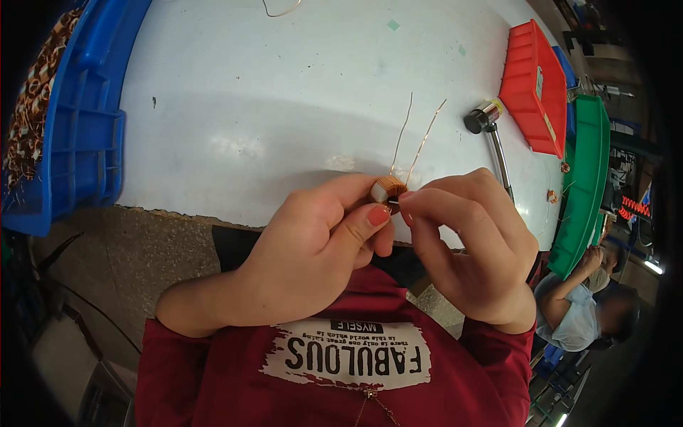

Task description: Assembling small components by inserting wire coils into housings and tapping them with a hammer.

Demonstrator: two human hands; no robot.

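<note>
A copper-wound coil (385,191) sits just right of the frame's centre, grasped between the thumb and fingers of a worker's left hand (306,238). The right hand (480,249) closes in from the right, its thumb and forefinger drawn together at the coil's side beside a small dark piece (394,201); whether those fingertips grip it cannot be told from here. Two bare wire leads (425,140) rise from the coil toward the upper part of the frame, above a scuffed white tabletop (235,128). Right of the leads lies a mallet (494,129) with a black face and a metal handle, near a tilted-looking red bin (533,89) at upper right. Below that bin stands a long green bin (583,185), with a loose coil (553,196) near it. At far left, a blue crate (85,128) holds a heap of copper coils (39,92). A co-worker (569,313) in light blue appears at lower right.
</note>
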